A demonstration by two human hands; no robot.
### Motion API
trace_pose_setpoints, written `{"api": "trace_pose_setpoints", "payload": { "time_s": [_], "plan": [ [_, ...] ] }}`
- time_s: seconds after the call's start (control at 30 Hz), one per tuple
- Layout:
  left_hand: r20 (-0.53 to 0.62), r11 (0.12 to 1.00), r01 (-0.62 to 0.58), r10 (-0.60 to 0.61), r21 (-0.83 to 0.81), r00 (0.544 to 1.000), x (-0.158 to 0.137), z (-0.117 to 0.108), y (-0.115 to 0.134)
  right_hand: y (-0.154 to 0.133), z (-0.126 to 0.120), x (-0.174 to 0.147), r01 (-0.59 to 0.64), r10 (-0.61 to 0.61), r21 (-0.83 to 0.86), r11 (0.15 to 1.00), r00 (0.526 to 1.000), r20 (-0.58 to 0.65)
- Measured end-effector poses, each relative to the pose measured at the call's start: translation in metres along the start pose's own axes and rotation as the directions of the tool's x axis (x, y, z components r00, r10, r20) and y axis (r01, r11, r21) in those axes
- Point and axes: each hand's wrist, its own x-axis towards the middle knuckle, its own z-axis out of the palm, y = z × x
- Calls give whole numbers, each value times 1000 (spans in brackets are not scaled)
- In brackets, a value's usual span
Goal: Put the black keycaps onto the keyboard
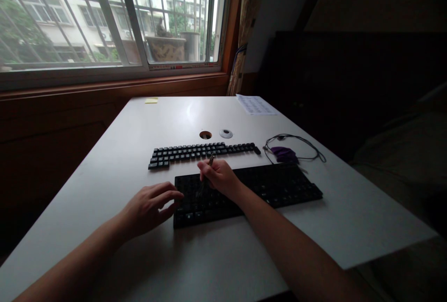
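A black keyboard (279,188) lies on the table, most of its keycaps off, with a few left along the front row. My left hand (150,206) rests at its left edge, fingers apart and curved, fingertips touching the frame. Over the left part of the keyboard, my right hand (220,176) is closed around a slim metallic tool (211,160), held upright like a pen. Its lower end points down among the keys; its exact kind is not clear. Behind the keyboard, loose black keycaps (188,152) stand in rows in keyboard order.
The white table (115,153) has a round cable hole (206,135) and a ring-shaped cover (226,133) beside it. A black cable (310,157) and a purple cloth-like item (284,154) lie at right. Printed paper (256,105) and a yellow note (151,100) are at the back.
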Motion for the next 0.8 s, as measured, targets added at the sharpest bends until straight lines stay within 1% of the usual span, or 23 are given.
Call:
{"api": "trace_pose_setpoints", "payload": {
  "time_s": [0.17,0.33,0.53,0.8],
  "plan": [
    [-12,997,-30,31,69,999,-3,3,2,-3,7,-3,-1,-7,90,996,996,91],
    [-10,992,-96,97,84,995,-2,6,5,-6,12,-4,-16,-7,142,990,987,161],
    [32,978,-174,171,114,985,-1,4,7,-4,12,-4,-19,-11,163,986,984,180],
    [57,978,-174,169,111,984,2,4,6,0,12,-3,-11,-25,169,985,978,209]
  ]
}}
